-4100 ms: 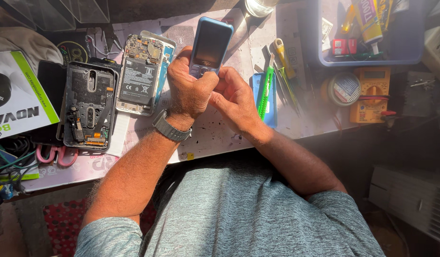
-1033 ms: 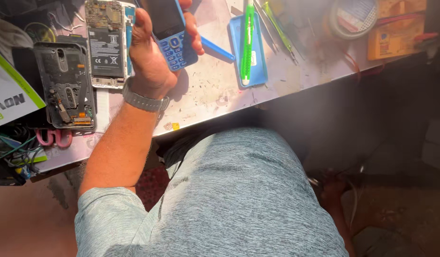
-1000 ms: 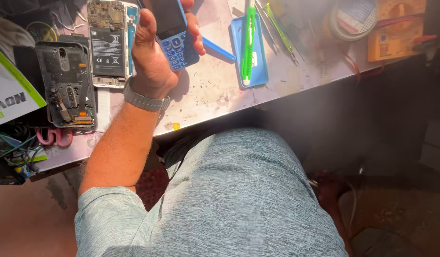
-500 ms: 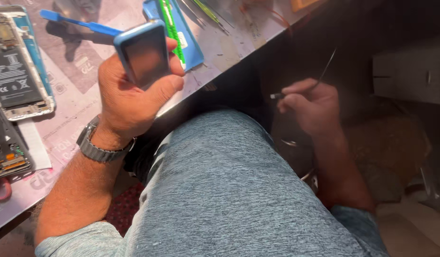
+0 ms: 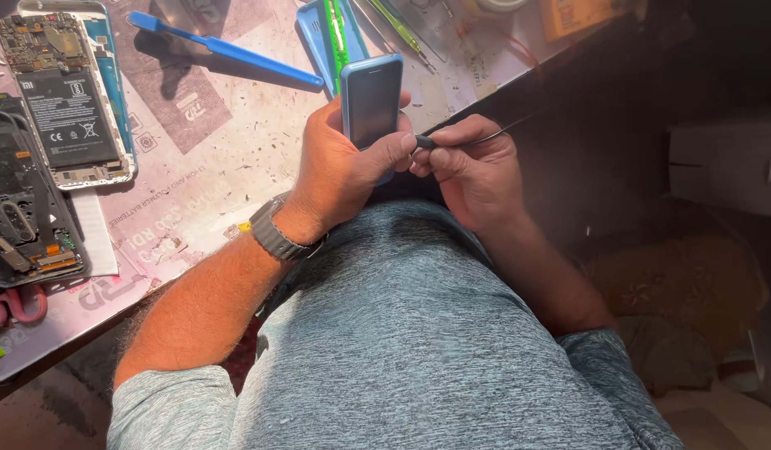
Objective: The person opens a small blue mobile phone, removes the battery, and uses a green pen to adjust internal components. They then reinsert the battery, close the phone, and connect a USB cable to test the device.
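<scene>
My left hand (image 5: 340, 171) grips a small blue phone (image 5: 370, 100) upright, screen toward me, near the table's front edge. A grey metal watch (image 5: 273, 233) sits on that wrist. My right hand (image 5: 473, 171) pinches the plug end of a thin dark cable (image 5: 485, 137) and holds it against the lower right side of the phone, beside my left thumb. The cable runs off to the right into shadow.
A pink work mat (image 5: 185, 167) covers the table. On it lie an opened phone with its battery showing (image 5: 69, 100), a dark phone frame (image 5: 23, 217), a blue brush (image 5: 223, 50), a blue case with a green tool (image 5: 331, 33) and pink-handled scissors (image 5: 10, 304). A white box (image 5: 727, 167) stands at right.
My right hand has come up from the dark area beside my leg with the cable and now meets the phone. The left hand has kept hold of the phone and brought it closer.
</scene>
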